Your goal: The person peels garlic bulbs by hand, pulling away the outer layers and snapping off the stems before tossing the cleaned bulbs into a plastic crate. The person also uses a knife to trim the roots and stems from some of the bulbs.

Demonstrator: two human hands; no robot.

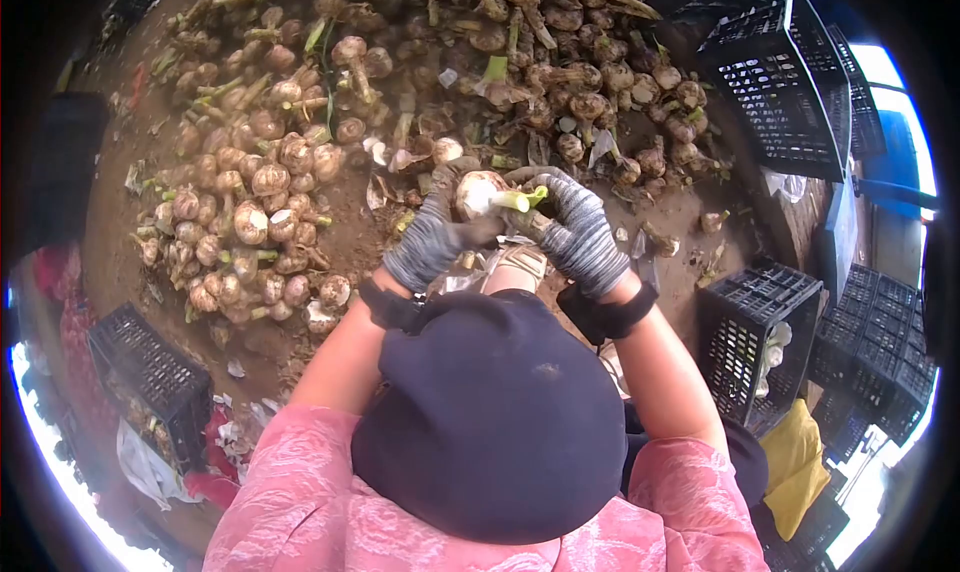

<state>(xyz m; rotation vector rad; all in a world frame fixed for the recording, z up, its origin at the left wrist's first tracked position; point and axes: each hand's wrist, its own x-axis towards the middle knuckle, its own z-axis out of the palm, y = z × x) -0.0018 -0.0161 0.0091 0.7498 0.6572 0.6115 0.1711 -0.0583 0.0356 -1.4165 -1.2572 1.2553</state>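
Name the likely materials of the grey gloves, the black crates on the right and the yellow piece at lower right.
Gloves: probably knitted fabric, matte, judging by the streaked, ribbed look; fibre unclear. Crates: probably moulded plastic with a faint sheen, given the regular openings. Yellow piece: soft, dull sheet; its drape suggests cloth, though thin plastic is possible.
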